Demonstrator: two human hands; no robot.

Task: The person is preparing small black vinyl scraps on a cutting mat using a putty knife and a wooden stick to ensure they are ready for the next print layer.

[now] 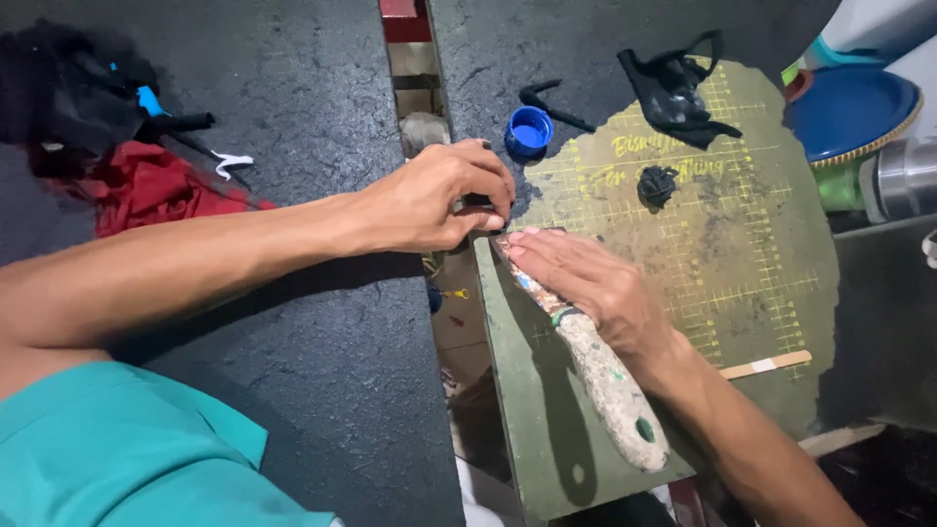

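Observation:
My left hand (444,195) reaches across the gap between two dark surfaces, its fingertips pinched on a small dark piece at the top left corner of a worn green cutting mat (742,244). Below it my right hand (590,283) lies flat on the blade of a putty knife (610,376), pressing it against the mat. The knife's paint-spattered handle points toward me. What sits under the left fingertips is too dark and small to make out.
A blue cap (529,130), a black strap (551,102), a crumpled black piece (675,90) and a small black lump (656,183) lie near the mat's far edge. Red cloth (146,185) and black scraps rest at the left. A blue plate (849,112) and a wooden stick (766,365) are at the right.

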